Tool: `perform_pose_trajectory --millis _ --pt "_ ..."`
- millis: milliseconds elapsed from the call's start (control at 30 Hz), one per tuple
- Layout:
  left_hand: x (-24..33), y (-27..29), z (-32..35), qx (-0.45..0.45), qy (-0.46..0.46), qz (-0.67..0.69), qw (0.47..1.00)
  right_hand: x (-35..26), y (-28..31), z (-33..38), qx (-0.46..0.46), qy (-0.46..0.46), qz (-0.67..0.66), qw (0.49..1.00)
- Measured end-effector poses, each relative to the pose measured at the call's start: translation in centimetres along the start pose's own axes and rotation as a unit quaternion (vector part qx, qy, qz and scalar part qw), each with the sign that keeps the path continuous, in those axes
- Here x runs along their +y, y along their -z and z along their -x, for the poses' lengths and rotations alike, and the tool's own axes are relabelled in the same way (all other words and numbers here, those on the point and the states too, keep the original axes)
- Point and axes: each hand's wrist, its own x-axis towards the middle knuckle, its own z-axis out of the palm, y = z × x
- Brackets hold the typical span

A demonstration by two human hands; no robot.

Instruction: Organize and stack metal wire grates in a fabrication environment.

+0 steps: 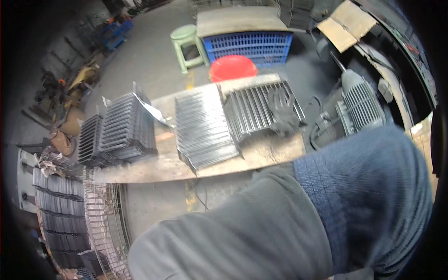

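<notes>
Neither of my hands shows in the picture; only my blue knitted top and grey trousers fill the lower right. Before me, on a wooden bench top [135, 175], lies a stack of ribbed sheet-metal panels [205, 126], shiny and slightly skewed. To its right is a slatted metal rack-like piece [249, 109], with dark work gloves [283, 112] lying on its right part. No arm reaches to the gloves, which look empty. At the left end stand two darker piles of ribbed metal panels, a larger pile [126, 123] and a smaller pile [90, 140].
Beyond the bench are a red round plastic stool or basin top [233, 67], a pale green stool [186, 46] and a blue crate [249, 46] under a board. A grey motor [364, 102] stands right. At lower left, a wire cage [100, 210] stands beside stacked metal parts [60, 210].
</notes>
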Motion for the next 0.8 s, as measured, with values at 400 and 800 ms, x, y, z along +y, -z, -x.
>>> perform_pose_trajectory --millis 400,800 --pt "-0.9 4.7 2.7 -0.123 0.089 -0.125 0.980 -26.7 -10.7 6.2 -0.085 0.144 -0.127 0.978" --pt "8.4 -1.6 -14.9 -0.043 -0.150 -0.016 0.988 -12.5 -5.4 7.1 -0.002 -0.103 -0.119 0.988"
